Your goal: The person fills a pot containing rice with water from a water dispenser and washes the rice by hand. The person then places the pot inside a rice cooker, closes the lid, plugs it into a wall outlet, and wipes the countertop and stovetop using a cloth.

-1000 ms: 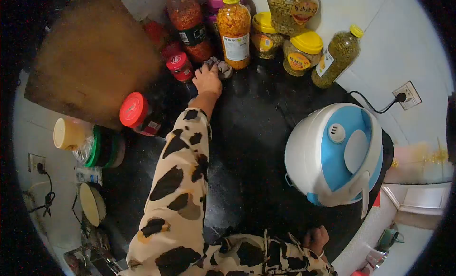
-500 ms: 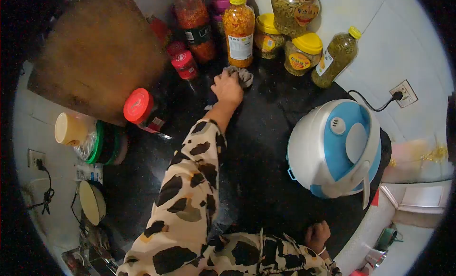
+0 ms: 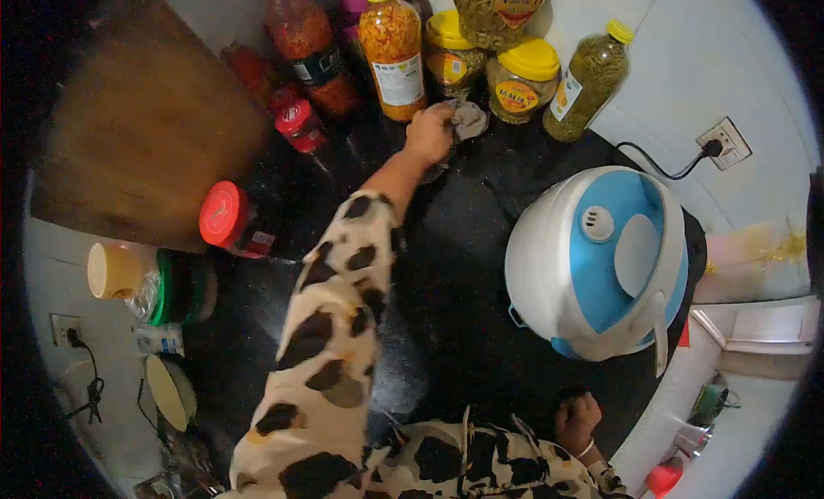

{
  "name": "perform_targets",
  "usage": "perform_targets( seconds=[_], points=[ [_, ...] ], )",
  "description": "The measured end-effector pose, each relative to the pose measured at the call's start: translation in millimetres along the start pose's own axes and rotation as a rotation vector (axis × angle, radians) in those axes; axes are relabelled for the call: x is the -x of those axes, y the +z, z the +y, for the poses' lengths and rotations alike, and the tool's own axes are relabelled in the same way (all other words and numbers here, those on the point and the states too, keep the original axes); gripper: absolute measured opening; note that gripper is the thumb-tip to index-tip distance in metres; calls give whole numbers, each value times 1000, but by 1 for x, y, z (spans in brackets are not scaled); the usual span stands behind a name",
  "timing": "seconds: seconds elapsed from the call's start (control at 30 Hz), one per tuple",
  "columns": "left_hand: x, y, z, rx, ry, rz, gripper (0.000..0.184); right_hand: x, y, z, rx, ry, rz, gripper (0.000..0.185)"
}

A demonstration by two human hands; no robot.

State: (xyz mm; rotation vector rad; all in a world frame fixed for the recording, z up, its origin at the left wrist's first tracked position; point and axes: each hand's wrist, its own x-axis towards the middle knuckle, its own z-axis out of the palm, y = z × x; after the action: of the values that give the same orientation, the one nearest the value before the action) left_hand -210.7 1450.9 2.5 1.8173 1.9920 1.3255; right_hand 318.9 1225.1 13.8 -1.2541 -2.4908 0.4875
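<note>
My left hand (image 3: 429, 134) reaches forward across the black counter, its fingers closed on a crumpled grey cloth (image 3: 468, 120) that lies on the surface. Just behind the cloth are a bottle of orange chopped pickle (image 3: 397, 61) with a yellow cap and a yellow-lidded jar (image 3: 451, 53). My right hand (image 3: 578, 420) rests at the counter's near right edge, fingers curled in. Whether anything is inside those fingers is hidden.
A white and blue rice cooker (image 3: 558, 267) stands on the right, near a wall socket (image 3: 728, 145). Along the back are a green-filled bottle (image 3: 592, 83), a stacked jar (image 3: 521, 85) and a red-lidded jar (image 3: 300, 126). At left stand another red-lidded jar (image 3: 225, 214) and a brown board (image 3: 146, 121).
My left hand has slid the cloth to the right along the counter, from before the orange pickle bottle to before the yellow-lidded jars. My right hand stays put. The view has shifted slightly.
</note>
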Motion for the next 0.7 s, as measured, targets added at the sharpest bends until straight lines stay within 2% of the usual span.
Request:
perform_targets(
  seconds=[0.03, 0.07, 0.1, 0.17, 0.2, 0.27, 0.3, 0.37, 0.43, 0.5, 0.57, 0.63, 0.7],
  points=[
    [4, 12, 12, -281, -73, -13, 38, -3, 1, 0, 8, 1, -11, 19],
    [9, 17, 20, -563, -145, -34, 42, -7, 1, -1, -3, -89, 68, 15],
    [13, 16, 24, -558, -152, -49, 42, -8, 1, -5, -19, -170, 147, 11],
    [19, 9, 31, -491, -139, -206, 44, -5, -4, -8, -16, -116, 85, 10],
    [30, 8, 24, -465, -44, -186, 43, -7, -6, -8, -13, -78, 41, 10],
    [56, -3, 34, -433, -9, -230, 43, -10, -6, -10, 5, -100, 61, 9],
    [75, -7, 43, -395, 17, -271, 42, -10, -6, -11, 28, -126, 73, 9],
    [121, -14, 73, -368, 102, -210, 36, -6, -2, -8, 19, -135, 110, 10],
    [173, -15, 107, -254, 128, -262, 32, -4, -1, -7, 22, -157, 157, 10],
    [228, -23, 133, -114, 212, -413, 29, -7, -2, -8, -58, -43, 75, 10],
    [257, -43, 147, -30, 239, -461, 31, -14, -3, -13, -42, -116, 112, 10],
    [246, -50, 110, 18, 219, -275, 34, -14, -2, -17, -20, -172, 142, 10],
    [190, -75, 65, -81, 276, 33, 40, -9, -2, -14, 14, -92, 129, 10]
  ],
)
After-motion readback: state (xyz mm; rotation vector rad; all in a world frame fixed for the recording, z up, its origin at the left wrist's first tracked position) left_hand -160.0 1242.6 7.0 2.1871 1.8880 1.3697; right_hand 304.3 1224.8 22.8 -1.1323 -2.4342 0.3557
